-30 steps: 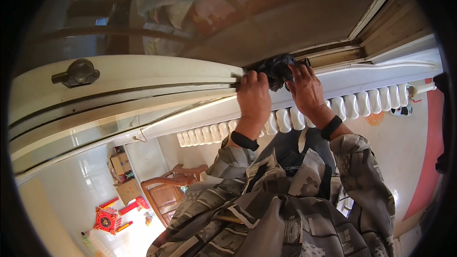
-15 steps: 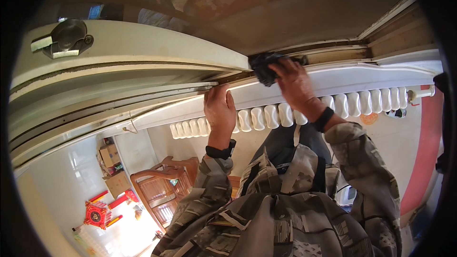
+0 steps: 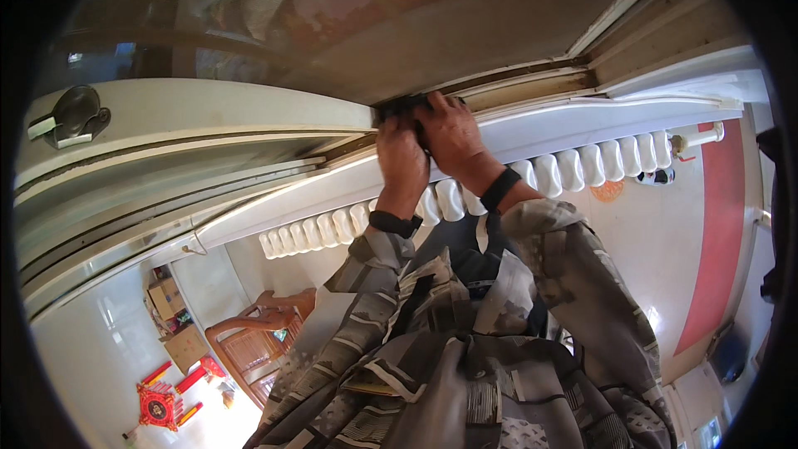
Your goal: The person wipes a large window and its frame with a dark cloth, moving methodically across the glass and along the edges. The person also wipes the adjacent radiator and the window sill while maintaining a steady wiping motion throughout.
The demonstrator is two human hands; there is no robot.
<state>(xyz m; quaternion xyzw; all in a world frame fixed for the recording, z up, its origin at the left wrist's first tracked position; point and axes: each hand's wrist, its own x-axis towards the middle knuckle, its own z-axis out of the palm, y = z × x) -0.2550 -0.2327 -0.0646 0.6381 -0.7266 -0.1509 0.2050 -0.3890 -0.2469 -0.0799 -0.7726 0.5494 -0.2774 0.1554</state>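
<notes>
Side by side, my two hands are at the window's bottom track (image 3: 540, 90), beside the end of the cream sliding sash (image 3: 224, 104). My right hand (image 3: 453, 135) grips a dark, crumpled cloth (image 3: 406, 105) with bent fingers, pressing it into the track. Right against it, my left hand (image 3: 402, 158) has its curled fingers on the same cloth, with the fingertips partly hidden. Much of the cloth is covered by both hands. A dark round latch (image 3: 79, 112) sits on the sash, and the glass pane (image 3: 465, 8) stretches beyond my hands.
Below the white sill (image 3: 540, 125) runs a white ribbed radiator (image 3: 573, 173), close under my wrists. A wooden chair (image 3: 258, 337), cardboard boxes (image 3: 184, 345) and a red hanging ornament (image 3: 158, 406) lie at the lower left. A red strip (image 3: 715, 241) crosses the right side.
My right hand has slid the cloth leftward along the track to the sash end. My left hand has moved up from the sill edge onto the cloth, and the view has shifted.
</notes>
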